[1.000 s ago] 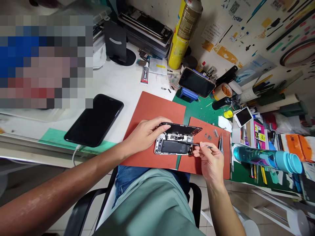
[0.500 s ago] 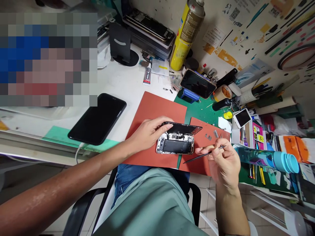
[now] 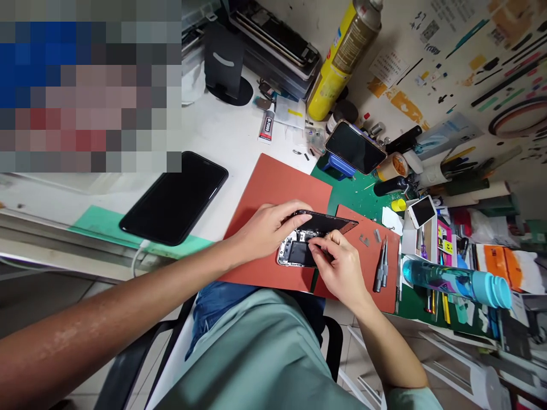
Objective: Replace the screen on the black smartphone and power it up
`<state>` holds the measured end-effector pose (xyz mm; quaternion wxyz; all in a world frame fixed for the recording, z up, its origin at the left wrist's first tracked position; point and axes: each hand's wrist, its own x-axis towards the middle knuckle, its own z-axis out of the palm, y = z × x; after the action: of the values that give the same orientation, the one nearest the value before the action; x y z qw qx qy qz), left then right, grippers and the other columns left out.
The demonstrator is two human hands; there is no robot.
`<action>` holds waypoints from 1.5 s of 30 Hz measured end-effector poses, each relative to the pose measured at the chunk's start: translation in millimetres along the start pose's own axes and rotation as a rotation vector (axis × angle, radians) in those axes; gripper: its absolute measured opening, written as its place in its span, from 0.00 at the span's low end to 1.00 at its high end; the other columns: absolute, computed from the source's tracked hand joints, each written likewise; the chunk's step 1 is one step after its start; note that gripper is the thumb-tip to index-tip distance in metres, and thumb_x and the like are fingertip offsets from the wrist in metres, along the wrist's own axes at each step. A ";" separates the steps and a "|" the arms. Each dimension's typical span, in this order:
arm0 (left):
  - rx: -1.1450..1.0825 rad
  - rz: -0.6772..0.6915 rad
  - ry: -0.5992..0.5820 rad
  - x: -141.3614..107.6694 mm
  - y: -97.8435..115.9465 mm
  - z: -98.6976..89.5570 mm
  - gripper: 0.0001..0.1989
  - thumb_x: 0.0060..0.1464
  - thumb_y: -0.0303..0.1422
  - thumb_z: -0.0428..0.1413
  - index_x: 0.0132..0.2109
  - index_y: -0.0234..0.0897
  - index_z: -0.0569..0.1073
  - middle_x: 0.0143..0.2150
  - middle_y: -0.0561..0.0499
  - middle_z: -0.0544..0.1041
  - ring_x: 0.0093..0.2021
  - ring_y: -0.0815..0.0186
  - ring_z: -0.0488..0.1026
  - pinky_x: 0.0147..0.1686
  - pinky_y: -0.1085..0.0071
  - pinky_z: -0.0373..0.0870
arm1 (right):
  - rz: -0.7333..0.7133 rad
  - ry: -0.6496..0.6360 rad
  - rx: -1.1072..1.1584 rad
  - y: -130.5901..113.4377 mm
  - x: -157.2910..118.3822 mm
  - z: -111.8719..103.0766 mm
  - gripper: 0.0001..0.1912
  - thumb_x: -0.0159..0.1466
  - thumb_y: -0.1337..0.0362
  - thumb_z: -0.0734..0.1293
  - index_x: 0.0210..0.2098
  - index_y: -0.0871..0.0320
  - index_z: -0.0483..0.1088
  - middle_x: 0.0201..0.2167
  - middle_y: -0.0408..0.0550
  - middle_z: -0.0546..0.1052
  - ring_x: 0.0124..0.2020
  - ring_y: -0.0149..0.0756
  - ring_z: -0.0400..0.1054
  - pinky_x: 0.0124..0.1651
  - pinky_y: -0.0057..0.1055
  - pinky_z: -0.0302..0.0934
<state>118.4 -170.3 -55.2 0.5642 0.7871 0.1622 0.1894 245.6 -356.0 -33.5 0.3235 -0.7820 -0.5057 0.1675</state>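
Note:
An opened phone [image 3: 302,253] lies on the red-brown mat, its battery and inner boards bare. Its dark screen panel [image 3: 327,224] is tilted up along the far side. My left hand [image 3: 280,225] pinches the left end of that panel between thumb and fingers. Over the right part of the phone's inside, my right hand [image 3: 339,265] is closed, thumb and fingertips together at the battery; what they pinch, if anything, is hidden. Grey tweezers-like tools [image 3: 382,266] lie on the mat right of this hand, near small metal pieces [image 3: 364,240].
A large black phone [image 3: 175,199] with a white cable lies left. Behind the mat [image 3: 273,182] stand a glue tube [image 3: 267,124], a yellow spray can [image 3: 342,62] and a propped phone [image 3: 355,146]. A blue bottle [image 3: 455,282] lies right. A blurred patch covers the upper left.
My right hand has moved left from beside the phone to over its inside. The thin dark tool it held no longer shows in it. My left hand still holds the panel up.

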 end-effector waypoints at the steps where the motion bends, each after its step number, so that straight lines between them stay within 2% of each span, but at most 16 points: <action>1: -0.001 0.000 -0.002 -0.1 -0.6 0.3 0.16 0.74 0.44 0.51 0.52 0.41 0.79 0.47 0.52 0.86 0.42 0.65 0.82 0.45 0.71 0.74 | -0.016 0.007 -0.023 1.2 -0.2 2.3 0.12 0.74 0.64 0.66 0.47 0.53 0.84 0.34 0.46 0.74 0.34 0.35 0.71 0.37 0.31 0.67; 8: -0.020 0.005 0.004 -0.4 -3.1 2.0 0.16 0.74 0.44 0.50 0.51 0.41 0.78 0.47 0.52 0.86 0.42 0.65 0.82 0.42 0.70 0.73 | -0.061 0.022 -0.116 3.8 -7.2 7.5 0.15 0.75 0.65 0.65 0.54 0.51 0.83 0.35 0.47 0.75 0.34 0.36 0.72 0.36 0.31 0.68; 13: -0.017 0.015 0.005 -0.2 -2.2 1.8 0.16 0.74 0.43 0.50 0.52 0.41 0.78 0.48 0.52 0.86 0.43 0.64 0.82 0.43 0.70 0.73 | -0.092 0.054 -0.214 5.9 -13.9 11.6 0.16 0.75 0.67 0.65 0.54 0.51 0.83 0.33 0.47 0.74 0.30 0.35 0.68 0.30 0.29 0.62; 17: 0.005 0.020 0.005 -0.5 -0.5 1.0 0.15 0.74 0.43 0.50 0.52 0.41 0.78 0.45 0.53 0.86 0.40 0.66 0.81 0.42 0.71 0.73 | -0.122 0.016 -0.306 4.5 -12.4 8.9 0.18 0.74 0.68 0.63 0.55 0.53 0.83 0.35 0.49 0.76 0.31 0.36 0.70 0.29 0.30 0.60; 22: 0.007 0.026 0.003 -0.7 -0.8 1.3 0.15 0.74 0.42 0.50 0.52 0.41 0.78 0.45 0.53 0.85 0.39 0.67 0.80 0.42 0.72 0.72 | -0.031 -0.076 -0.178 -2.3 3.1 0.4 0.14 0.75 0.66 0.65 0.48 0.52 0.84 0.37 0.48 0.78 0.34 0.37 0.75 0.38 0.31 0.66; 25: 0.003 0.031 0.004 -0.8 -1.7 1.6 0.15 0.74 0.42 0.51 0.51 0.40 0.78 0.45 0.54 0.85 0.38 0.67 0.80 0.42 0.72 0.71 | 0.038 -0.092 -0.165 -8.7 10.8 -1.5 0.12 0.74 0.66 0.66 0.43 0.52 0.83 0.35 0.47 0.79 0.33 0.38 0.74 0.37 0.31 0.64; 29: -0.003 0.029 -0.012 -0.9 -1.5 1.6 0.14 0.74 0.41 0.51 0.52 0.39 0.78 0.45 0.54 0.85 0.38 0.68 0.79 0.41 0.73 0.70 | 0.140 -0.126 -0.180 -16.8 16.4 -0.3 0.10 0.72 0.69 0.66 0.42 0.54 0.81 0.36 0.47 0.80 0.34 0.39 0.74 0.38 0.32 0.61; 34: -0.013 0.023 -0.015 -0.3 -0.4 1.9 0.14 0.74 0.41 0.52 0.52 0.39 0.79 0.45 0.54 0.85 0.38 0.68 0.79 0.41 0.73 0.69 | 0.190 -0.154 -0.182 -21.3 20.1 1.6 0.09 0.72 0.71 0.66 0.39 0.54 0.77 0.37 0.46 0.80 0.36 0.40 0.74 0.39 0.33 0.60; 36: -0.019 0.017 -0.013 -0.1 -0.6 2.1 0.14 0.74 0.41 0.52 0.52 0.40 0.79 0.46 0.54 0.85 0.39 0.67 0.80 0.42 0.72 0.70 | 0.180 -0.122 -0.154 -22.6 17.6 1.1 0.08 0.73 0.69 0.65 0.40 0.54 0.77 0.39 0.47 0.81 0.37 0.40 0.75 0.39 0.32 0.62; 39: -0.049 0.003 -0.011 0.2 -2.0 2.0 0.15 0.74 0.42 0.52 0.52 0.40 0.79 0.46 0.54 0.85 0.41 0.67 0.81 0.43 0.72 0.71 | 0.144 -0.015 -0.107 -24.4 8.2 -3.1 0.08 0.75 0.65 0.65 0.48 0.54 0.77 0.42 0.48 0.81 0.39 0.39 0.76 0.39 0.31 0.66; 43: -0.131 -0.032 0.030 1.2 -4.8 1.8 0.16 0.73 0.45 0.54 0.52 0.40 0.79 0.47 0.51 0.85 0.44 0.64 0.81 0.43 0.71 0.72 | 0.062 0.203 -0.198 -21.8 -3.8 -16.6 0.09 0.77 0.61 0.65 0.50 0.54 0.78 0.39 0.47 0.78 0.35 0.36 0.74 0.38 0.31 0.69; 45: -0.206 -0.042 0.064 2.5 -6.1 1.9 0.16 0.72 0.45 0.55 0.52 0.39 0.80 0.47 0.50 0.85 0.46 0.64 0.81 0.45 0.71 0.73 | 0.000 0.335 -0.290 -16.8 -2.9 -26.6 0.09 0.77 0.60 0.66 0.50 0.54 0.78 0.42 0.50 0.78 0.40 0.39 0.76 0.42 0.34 0.71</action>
<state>121.3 -168.8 -61.2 0.6407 0.7148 0.1762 0.2181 248.6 -362.8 -2.9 0.2873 -0.8372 -0.4637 -0.0393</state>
